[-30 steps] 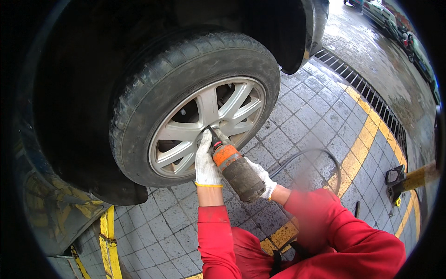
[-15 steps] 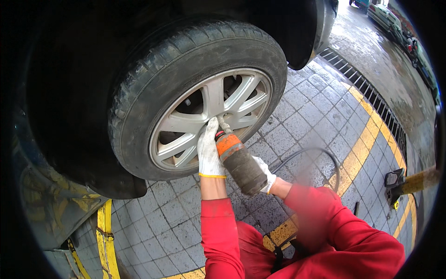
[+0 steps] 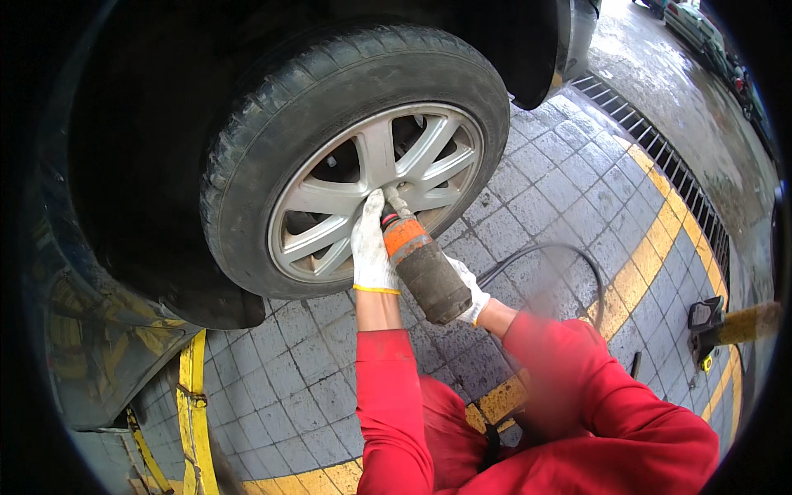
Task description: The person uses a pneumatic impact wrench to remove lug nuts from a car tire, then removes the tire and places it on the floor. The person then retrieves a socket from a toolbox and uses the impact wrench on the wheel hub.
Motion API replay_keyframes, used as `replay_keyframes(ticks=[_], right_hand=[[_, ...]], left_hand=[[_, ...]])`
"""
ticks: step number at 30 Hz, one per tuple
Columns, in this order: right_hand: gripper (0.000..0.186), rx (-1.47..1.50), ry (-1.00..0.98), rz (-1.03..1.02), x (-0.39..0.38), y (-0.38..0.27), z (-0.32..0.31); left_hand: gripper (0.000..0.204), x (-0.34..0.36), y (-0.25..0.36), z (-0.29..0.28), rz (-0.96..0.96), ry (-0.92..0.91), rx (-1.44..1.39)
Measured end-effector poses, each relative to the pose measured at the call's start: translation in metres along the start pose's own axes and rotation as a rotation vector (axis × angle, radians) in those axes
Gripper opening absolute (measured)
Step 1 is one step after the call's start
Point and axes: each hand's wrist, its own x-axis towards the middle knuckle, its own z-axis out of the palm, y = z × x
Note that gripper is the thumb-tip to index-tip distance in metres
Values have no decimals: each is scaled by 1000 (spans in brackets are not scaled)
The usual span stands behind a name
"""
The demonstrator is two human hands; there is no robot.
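Note:
An orange and dark grey impact wrench [image 3: 425, 272] is angled up toward the centre of a silver alloy wheel [image 3: 379, 165] with a black tire [image 3: 256, 157]. My left hand [image 3: 373, 247], in a white glove, is closed around the nose of the wrench, fingers at the hub. My right hand [image 3: 466, 293], also gloved, grips the wrench from behind its body, which hides most of those fingers. Whether the socket sits on a nut is hidden.
A dark car wheel well [image 3: 132, 165] surrounds the tire. Yellow lift arms [image 3: 194, 404] stand lower left, a yellow post with a dark pad [image 3: 734, 326] at right. A hose [image 3: 582, 256] lies on the tiles [image 3: 544, 190], near a drain grate [image 3: 627, 115]. Parked cars are beyond.
The wheel, wrench and both hands sit higher in the view, largely with the camera's movement. Both hands keep their grip on the wrench at the hub.

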Motion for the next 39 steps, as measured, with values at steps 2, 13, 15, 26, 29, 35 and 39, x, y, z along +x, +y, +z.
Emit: replay_keyframes(ticks=[2,13,15,26,29,35,39], right_hand=[[77,-12,7,17,-5,0,-4],[76,114,95,4,-27,6,-19],[85,88,55,56,-18,-5,-15],[84,158,18,64,-49,-4,-27],[82,332,6,156,-53,10,-34],[82,51,-83,41,-58,-1,-44],[79,-123,-114,-17,-59,-10,-43]], left_hand=[[33,3,-3,2,4,49,26],[37,1,-13,22,-22,120,129],[38,9,-7,13,-6,150,105],[54,-15,-9,18,-104,186,61],[55,-24,-16,34,-64,257,-18],[45,-33,-19,9,-74,233,26],[36,-39,-22,-16,59,291,1]])
